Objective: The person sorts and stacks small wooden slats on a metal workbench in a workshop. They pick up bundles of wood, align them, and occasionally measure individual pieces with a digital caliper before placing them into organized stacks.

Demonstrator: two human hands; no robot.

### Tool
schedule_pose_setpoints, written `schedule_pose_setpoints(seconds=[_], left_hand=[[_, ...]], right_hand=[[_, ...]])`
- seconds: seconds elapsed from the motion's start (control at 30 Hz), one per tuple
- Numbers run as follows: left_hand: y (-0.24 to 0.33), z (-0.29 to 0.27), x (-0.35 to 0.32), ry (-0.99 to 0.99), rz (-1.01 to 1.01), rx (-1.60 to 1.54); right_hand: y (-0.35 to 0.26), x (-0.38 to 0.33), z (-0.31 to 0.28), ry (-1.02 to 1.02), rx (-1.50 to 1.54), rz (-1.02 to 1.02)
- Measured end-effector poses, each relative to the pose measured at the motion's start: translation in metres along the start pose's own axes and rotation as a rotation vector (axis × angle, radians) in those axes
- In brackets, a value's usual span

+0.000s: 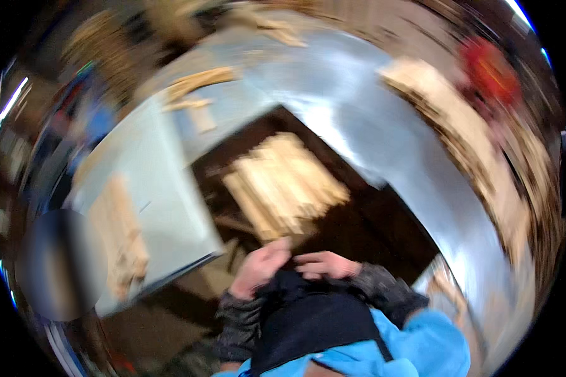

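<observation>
Head view: the whole scene is smeared by blur, and its corners are lost in the black rim.
Pile: pale wooden sticks (286, 182), side by side in a slanting heap, over the dark gap (383, 229); what bears them is too dark to make out.
Left hand (261, 267): just below the pile's near end, fingers bent and bunched; I cannot tell whether they grip or touch a stick.
Right hand (327, 265): below the pile and right of the other hand, a small space between the two; fingers point left, and whether they hold anything cannot be told.
Apron (314, 327): black, below the pile, over a blue top (434, 342); both cut off by the lower edge.
Sleeves (383, 289): dark, around both forearms.
Panel (173, 195): pale, left of the pile, with boards (121, 232) on it.
Metal table (358, 135): curves past the pile, above and right.
Planks (465, 138): stacked far right of the pile.
Red thing (490, 72): beyond the planks from the pile, perhaps a machine; its yellowish mark is unreadable.
Grey oval (61, 264): far left of the pile, hiding what lies there.
</observation>
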State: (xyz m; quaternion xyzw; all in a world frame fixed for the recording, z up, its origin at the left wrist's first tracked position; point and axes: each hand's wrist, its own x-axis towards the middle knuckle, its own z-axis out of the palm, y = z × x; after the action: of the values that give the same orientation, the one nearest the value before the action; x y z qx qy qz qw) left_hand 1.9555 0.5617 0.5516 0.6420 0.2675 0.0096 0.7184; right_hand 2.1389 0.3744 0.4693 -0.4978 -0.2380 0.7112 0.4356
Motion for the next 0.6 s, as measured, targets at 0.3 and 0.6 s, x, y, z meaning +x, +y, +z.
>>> schedule_pose_setpoints(seconds=[0.3,0.6], left_hand=[[-0.041,0.133,0.049,-0.17,-0.207,0.095],[-0.039,0.197,0.142,-0.507,-0.243,0.322]], right_hand=[[0.083,-0.103,-0.046,0.208,0.196,-0.103],[0.126,-0.123,-0.088,0.475,0.13,-0.163]])
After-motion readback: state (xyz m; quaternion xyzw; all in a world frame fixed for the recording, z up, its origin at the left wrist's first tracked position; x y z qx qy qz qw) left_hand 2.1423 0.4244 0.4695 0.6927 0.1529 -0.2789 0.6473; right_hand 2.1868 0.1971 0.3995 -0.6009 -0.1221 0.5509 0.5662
